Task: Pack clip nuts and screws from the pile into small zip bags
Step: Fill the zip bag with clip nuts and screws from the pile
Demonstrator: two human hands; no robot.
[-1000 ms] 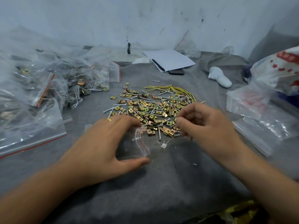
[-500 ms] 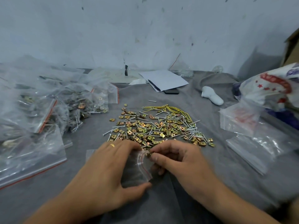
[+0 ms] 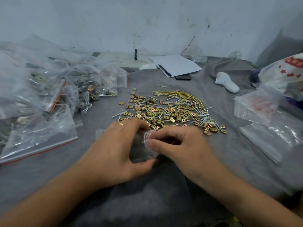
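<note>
Gaping clear zip bag (image 3: 142,149), unsealed

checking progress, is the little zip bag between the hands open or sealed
Open: the small zip bag has its mouth spread into a rounded opening. The left hand grips it, and the right hand has fingertips at the mouth.

Two hands, left (image 3: 113,149) and right (image 3: 182,149), meet at one small zip bag (image 3: 142,151) just before one pile (image 3: 168,110) of clip nuts and screws, too many to count. One paper sheet (image 3: 177,64), one pen (image 3: 164,70), one phone (image 3: 183,77) and one white figure (image 3: 227,82) lie beyond the pile.
</note>
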